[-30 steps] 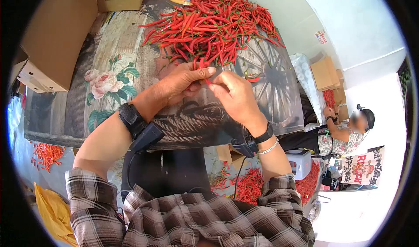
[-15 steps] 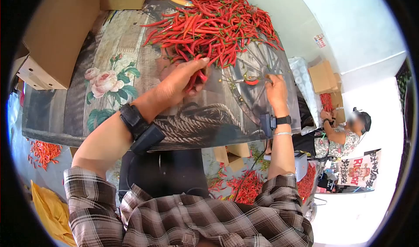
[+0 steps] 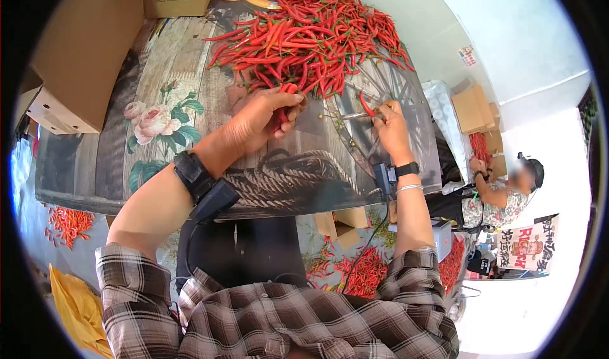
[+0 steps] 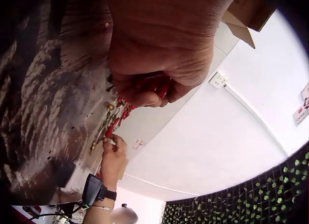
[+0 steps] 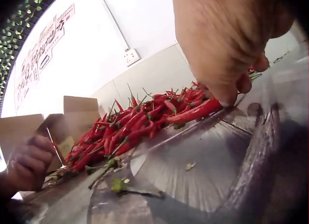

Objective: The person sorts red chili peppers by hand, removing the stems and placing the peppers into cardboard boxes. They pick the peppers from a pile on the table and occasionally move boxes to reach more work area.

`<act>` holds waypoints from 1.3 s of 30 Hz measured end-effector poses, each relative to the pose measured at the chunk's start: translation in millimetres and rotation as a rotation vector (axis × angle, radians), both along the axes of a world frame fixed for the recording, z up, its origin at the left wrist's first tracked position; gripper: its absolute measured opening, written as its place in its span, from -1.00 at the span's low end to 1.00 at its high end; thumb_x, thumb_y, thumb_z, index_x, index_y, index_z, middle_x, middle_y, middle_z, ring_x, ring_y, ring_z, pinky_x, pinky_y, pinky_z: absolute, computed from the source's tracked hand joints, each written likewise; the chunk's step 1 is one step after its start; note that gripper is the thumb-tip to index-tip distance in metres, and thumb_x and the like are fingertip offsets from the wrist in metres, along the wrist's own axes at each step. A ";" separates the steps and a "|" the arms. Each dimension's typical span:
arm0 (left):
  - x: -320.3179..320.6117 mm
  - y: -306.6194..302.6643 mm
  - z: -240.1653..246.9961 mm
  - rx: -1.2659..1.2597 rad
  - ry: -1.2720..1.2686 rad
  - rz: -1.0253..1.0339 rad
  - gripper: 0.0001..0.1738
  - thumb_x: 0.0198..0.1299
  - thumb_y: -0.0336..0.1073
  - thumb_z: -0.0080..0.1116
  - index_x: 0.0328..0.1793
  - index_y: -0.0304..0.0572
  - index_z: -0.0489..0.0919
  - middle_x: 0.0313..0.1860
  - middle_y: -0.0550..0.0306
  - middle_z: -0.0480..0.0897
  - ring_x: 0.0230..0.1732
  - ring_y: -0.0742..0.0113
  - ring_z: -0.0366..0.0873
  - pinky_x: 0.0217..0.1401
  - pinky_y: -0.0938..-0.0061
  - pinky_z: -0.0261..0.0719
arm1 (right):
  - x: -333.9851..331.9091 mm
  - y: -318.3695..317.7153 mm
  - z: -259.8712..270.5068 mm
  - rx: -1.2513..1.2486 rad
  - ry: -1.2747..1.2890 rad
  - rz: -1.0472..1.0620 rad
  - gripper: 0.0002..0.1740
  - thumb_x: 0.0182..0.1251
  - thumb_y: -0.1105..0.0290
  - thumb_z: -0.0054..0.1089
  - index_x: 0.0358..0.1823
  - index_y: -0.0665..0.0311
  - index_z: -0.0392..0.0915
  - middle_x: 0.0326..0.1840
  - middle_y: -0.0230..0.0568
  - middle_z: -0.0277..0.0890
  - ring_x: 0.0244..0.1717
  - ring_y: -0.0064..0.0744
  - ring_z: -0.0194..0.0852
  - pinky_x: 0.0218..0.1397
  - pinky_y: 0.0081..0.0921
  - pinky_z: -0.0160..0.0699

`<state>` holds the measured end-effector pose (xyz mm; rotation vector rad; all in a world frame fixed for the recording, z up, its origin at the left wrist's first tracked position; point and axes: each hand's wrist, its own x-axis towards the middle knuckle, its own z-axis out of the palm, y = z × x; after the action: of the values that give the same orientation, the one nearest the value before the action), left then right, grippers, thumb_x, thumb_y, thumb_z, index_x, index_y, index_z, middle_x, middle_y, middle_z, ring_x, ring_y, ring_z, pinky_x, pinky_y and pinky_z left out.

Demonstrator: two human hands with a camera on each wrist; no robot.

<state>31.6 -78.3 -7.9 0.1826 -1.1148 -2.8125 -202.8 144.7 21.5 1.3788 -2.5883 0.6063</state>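
Curled fingers of my left hand grip several red chilies, just in front of the big chili heap on the table. To the right, my right hand pinches a single red chili between thumb and fingers, low over the printed wheel. In the right wrist view that chili points toward the heap, its other end at the fingertips. Loose green stems lie on the tabletop near the right hand.
A large cardboard box stands at the table's left. More chilies lie on the floor, left and below the front edge. Another person sits at the right beside an open carton.
Both hands were together over the chilies; then the right hand moved away to the right. It has picked up the lone chili from the tabletop. The left hand stays almost in place.
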 end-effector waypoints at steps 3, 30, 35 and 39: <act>0.0 -0.9 1.5 -0.005 0.007 -0.008 -0.81 0.25 -0.20 0.06 -0.18 -0.14 0.43 -0.56 0.32 0.39 -0.63 0.55 0.30 -0.71 0.66 0.17 | 17.0 -11.6 5.6 -0.072 -0.154 -0.073 -0.75 0.06 0.58 0.17 -0.17 0.39 0.51 -0.23 -0.07 0.43 -0.20 -0.12 0.50 -0.13 -0.39 0.45; 2.8 -2.5 4.6 -0.033 -0.034 0.227 -0.76 0.22 -0.07 0.12 -0.31 -0.04 0.46 -0.57 0.35 0.40 -0.62 0.60 0.27 -0.66 0.66 0.08 | 50.6 -83.5 5.9 -0.066 0.044 0.223 -0.67 0.07 0.54 0.07 -0.07 0.31 0.53 -0.26 0.00 0.40 -0.18 0.07 0.43 -0.16 -0.22 0.42; 3.0 -5.1 3.2 0.026 -0.048 0.237 -0.83 0.19 -0.17 0.16 -0.30 -0.04 0.46 -0.58 0.37 0.36 -0.62 0.60 0.25 -0.65 0.67 0.08 | 43.8 -75.4 -0.2 0.076 0.146 0.094 -0.85 0.08 0.49 0.11 -0.30 0.36 0.46 -0.25 0.04 0.42 -0.17 0.14 0.41 -0.15 -0.16 0.41; 0.9 -7.5 0.6 0.012 -0.014 0.203 -0.79 0.09 -0.23 0.27 -0.31 -0.05 0.44 -0.61 0.39 0.31 -0.62 0.58 0.28 -0.60 0.66 0.18 | 21.5 -52.2 -1.2 -0.043 0.055 -0.006 -0.86 0.15 0.40 0.17 -0.36 0.31 0.46 -0.45 -0.07 0.48 -0.41 -0.06 0.47 -0.33 -0.28 0.44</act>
<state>32.5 -85.8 -7.3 0.2984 -1.0193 -2.6430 -181.3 92.6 20.4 1.3542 -2.5210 0.6096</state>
